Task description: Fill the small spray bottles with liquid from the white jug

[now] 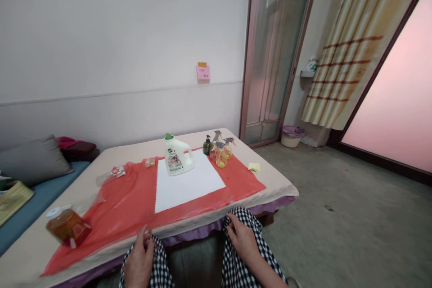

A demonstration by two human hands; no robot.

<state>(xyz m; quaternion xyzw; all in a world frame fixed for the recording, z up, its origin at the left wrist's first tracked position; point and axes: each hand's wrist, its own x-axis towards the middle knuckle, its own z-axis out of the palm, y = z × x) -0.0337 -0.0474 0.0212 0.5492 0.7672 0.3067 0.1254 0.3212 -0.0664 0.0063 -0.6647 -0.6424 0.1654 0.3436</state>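
My left hand (139,257) rests on my left knee in checked trousers, its fingers loosely apart with nothing in them. On the other knee lies my right hand (243,239), also empty and relaxed, fingers draped over the cloth. Beyond them, a white sheet (189,193) lies on a red plastic cover (135,202). A pale detergent jug (175,162) with a green top stands on the sheet. To its right are a dark green pump bottle (207,146) and several clear spray bottles (221,157) holding yellowish liquid. A jar of amber liquid (68,227) sits at the left.
The cloth-covered table (280,182) also bears a clear plastic container (110,175), a small yellowish jar (150,162) and yellow sticky notes (254,167). A pink note (203,72) hangs on the wall. On the floor at right stands a lined bin (292,137); a grey cushion (33,162) lies left.
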